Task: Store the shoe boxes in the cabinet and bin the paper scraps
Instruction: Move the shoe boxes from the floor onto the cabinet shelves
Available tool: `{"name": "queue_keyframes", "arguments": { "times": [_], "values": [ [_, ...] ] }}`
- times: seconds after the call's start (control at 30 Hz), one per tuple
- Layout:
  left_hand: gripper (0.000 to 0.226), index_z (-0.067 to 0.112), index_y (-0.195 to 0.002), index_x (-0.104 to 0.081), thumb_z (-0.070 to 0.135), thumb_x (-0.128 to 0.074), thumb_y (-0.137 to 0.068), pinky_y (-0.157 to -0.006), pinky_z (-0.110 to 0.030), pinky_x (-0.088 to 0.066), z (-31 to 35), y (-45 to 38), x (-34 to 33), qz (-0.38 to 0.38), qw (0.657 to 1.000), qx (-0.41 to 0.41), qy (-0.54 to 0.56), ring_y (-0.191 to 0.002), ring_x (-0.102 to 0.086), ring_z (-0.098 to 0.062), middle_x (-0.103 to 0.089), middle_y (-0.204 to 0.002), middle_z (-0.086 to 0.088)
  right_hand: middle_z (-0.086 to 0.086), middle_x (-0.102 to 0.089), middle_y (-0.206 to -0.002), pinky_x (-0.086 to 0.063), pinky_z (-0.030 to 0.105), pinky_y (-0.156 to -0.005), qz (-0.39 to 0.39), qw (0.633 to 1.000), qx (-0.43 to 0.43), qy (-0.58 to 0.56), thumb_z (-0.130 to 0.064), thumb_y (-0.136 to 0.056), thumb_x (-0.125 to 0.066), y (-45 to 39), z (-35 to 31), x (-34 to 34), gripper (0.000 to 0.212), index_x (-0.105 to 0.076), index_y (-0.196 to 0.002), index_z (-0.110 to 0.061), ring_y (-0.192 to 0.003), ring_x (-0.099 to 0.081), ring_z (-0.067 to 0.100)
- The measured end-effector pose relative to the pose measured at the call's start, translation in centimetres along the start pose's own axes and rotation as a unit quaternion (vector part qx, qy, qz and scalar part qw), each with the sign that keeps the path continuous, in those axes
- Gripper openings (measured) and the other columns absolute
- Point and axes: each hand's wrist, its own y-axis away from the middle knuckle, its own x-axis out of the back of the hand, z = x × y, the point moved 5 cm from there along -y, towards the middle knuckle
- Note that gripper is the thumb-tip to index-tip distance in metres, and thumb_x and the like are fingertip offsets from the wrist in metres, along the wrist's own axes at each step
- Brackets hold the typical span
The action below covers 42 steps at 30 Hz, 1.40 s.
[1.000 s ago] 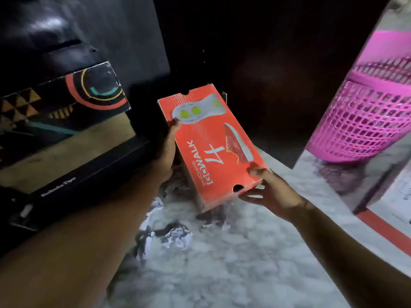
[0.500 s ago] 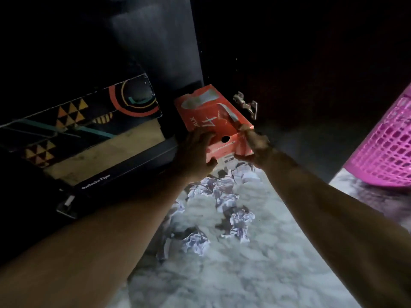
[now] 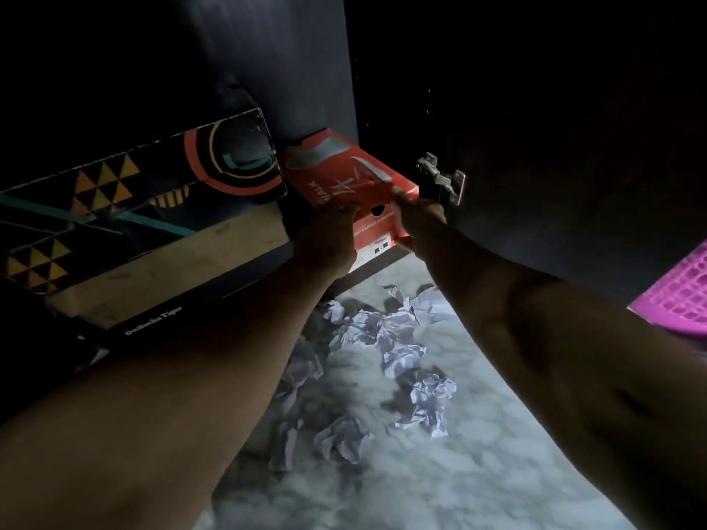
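Observation:
A red shoe box [image 3: 344, 174] lies partly inside the dark cabinet [image 3: 313, 70], its near end sticking out over the cabinet's bottom edge. My left hand [image 3: 329, 239] grips the near end's left side and my right hand [image 3: 419, 219] holds its right corner. To its left sits a black shoe box with triangles and rings [image 3: 134, 193], resting on a tan and black box [image 3: 160, 277]. Several crumpled white paper scraps [image 3: 386, 338] lie on the marble floor beneath my arms.
A pink mesh basket [image 3: 677, 296] shows at the right edge. The open cabinet door [image 3: 574, 128] stands dark on the right, with a metal hinge [image 3: 443, 177] right next to the red box. Grey marble floor [image 3: 440, 472] stretches toward me.
Both hands have carried the red box away from me and down into the cabinet beside the patterned box. The view has shifted left, leaving only a corner of the pink basket.

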Motion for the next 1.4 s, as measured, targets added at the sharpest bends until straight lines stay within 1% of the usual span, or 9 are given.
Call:
{"name": "queue_keyframes", "arguments": {
  "times": [0.2, 0.3, 0.43, 0.53, 0.67, 0.87, 1.03, 1.23, 1.4],
  "values": [
    [0.072, 0.02, -0.146, -0.044, 0.023, -0.078, -0.082, -0.115, -0.049, -0.038, 0.0, 0.9, 0.2, 0.016, 0.999, 0.027, 0.016, -0.146, -0.037, -0.03, -0.045, -0.152, -0.005, 0.01, -0.067, -0.12, -0.063, 0.05, -0.077, -0.01, 0.999, -0.009, 0.03, -0.067, -0.087, -0.062, 1.4, 0.6, 0.8, 0.066, -0.059, -0.135, -0.022, -0.103, -0.067, 0.036],
    [0.068, 0.022, -0.143, -0.047, 0.035, -0.074, -0.082, -0.111, -0.054, -0.041, 1.7, 2.3, 1.4, 0.057, 0.998, -0.004, 0.015, -0.142, -0.038, -0.034, -0.046, -0.148, -0.009, 0.008, -0.066, -0.113, -0.063, 0.05, -0.079, 0.021, 0.995, 0.05, 0.078, -0.055, -0.093, -0.058, 4.0, 1.1, 3.9, 0.049, -0.067, -0.126, -0.021, -0.094, -0.064, 0.028],
    [0.049, 0.015, -0.124, -0.061, 0.029, -0.065, -0.077, -0.093, -0.048, -0.05, 6.8, 4.2, 2.6, 0.101, 0.988, -0.075, 0.094, -0.118, -0.055, -0.035, -0.059, -0.121, -0.013, 0.004, -0.066, -0.088, -0.053, 0.033, -0.067, 0.052, 0.991, 0.072, 0.096, -0.057, -0.069, -0.061, 9.6, 3.3, 9.7, 0.057, -0.076, -0.107, -0.017, -0.072, -0.06, 0.018],
    [0.041, 0.016, -0.115, -0.068, 0.027, -0.057, -0.076, -0.083, -0.043, -0.053, 12.6, 5.3, 2.4, 0.098, 0.971, -0.122, 0.18, -0.101, -0.062, -0.031, -0.064, -0.107, -0.009, -0.007, -0.069, -0.077, -0.048, 0.025, -0.067, 0.054, 0.983, 0.098, 0.142, -0.028, -0.09, -0.066, 14.9, 5.2, 14.8, 0.016, -0.078, -0.093, -0.018, -0.071, -0.064, 0.009],
    [0.033, 0.024, -0.111, -0.068, 0.022, -0.064, -0.079, -0.082, -0.037, -0.054, 21.5, 7.3, 0.9, 0.038, 0.945, -0.144, 0.289, -0.096, -0.065, -0.021, -0.063, -0.106, 0.0, -0.014, -0.075, -0.098, -0.055, 0.026, -0.084, 0.117, 0.966, 0.123, 0.195, -0.029, -0.09, -0.066, 21.4, 7.6, 23.2, 0.013, -0.077, -0.095, -0.024, -0.093, -0.07, 0.006],
    [0.03, 0.022, -0.109, -0.069, 0.024, -0.07, -0.08, -0.078, -0.043, -0.059, 36.0, 12.3, -3.1, -0.084, 0.901, -0.201, 0.376, -0.087, -0.068, -0.021, -0.064, -0.103, 0.0, 0.004, -0.074, -0.112, -0.055, 0.036, -0.093, 0.306, 0.908, 0.135, 0.251, -0.031, -0.088, -0.062, 29.5, 9.4, 37.5, 0.027, -0.074, -0.109, -0.018, -0.107, -0.068, 0.022],
    [0.033, 0.018, -0.12, -0.067, 0.024, -0.075, -0.088, -0.09, -0.033, -0.054, 44.7, 14.8, -7.8, -0.229, 0.868, -0.106, 0.428, -0.104, -0.069, -0.024, -0.073, -0.115, -0.004, 0.012, -0.065, -0.127, -0.048, 0.039, -0.104, 0.417, 0.883, 0.035, 0.211, -0.041, -0.08, -0.056, 31.4, 11.6, 46.2, 0.052, -0.065, -0.126, -0.019, -0.122, -0.059, 0.03],
    [0.061, 0.027, -0.147, -0.05, 0.051, -0.063, -0.092, -0.106, -0.042, -0.05, 49.4, 15.8, -12.1, -0.354, 0.82, -0.047, 0.447, -0.125, -0.061, -0.028, -0.063, -0.139, -0.002, -0.004, -0.067, -0.123, -0.046, 0.034, -0.107, 0.393, 0.916, -0.053, 0.064, -0.034, -0.085, -0.065, 29.4, 14.4, 48.0, 0.052, -0.057, -0.134, -0.017, -0.114, -0.063, 0.022],
    [0.066, 0.038, -0.125, -0.061, 0.068, -0.068, -0.067, -0.097, -0.043, -0.057, 47.6, 15.9, -13.9, -0.345, 0.773, 0.025, 0.532, -0.102, -0.072, -0.023, -0.076, -0.111, 0.002, 0.004, -0.072, -0.122, -0.056, 0.038, -0.096, 0.383, 0.918, -0.082, 0.056, -0.038, -0.079, -0.065, 28.5, 16.1, 48.0, 0.063, -0.056, -0.137, -0.016, -0.105, -0.069, 0.029]
  ]
}}
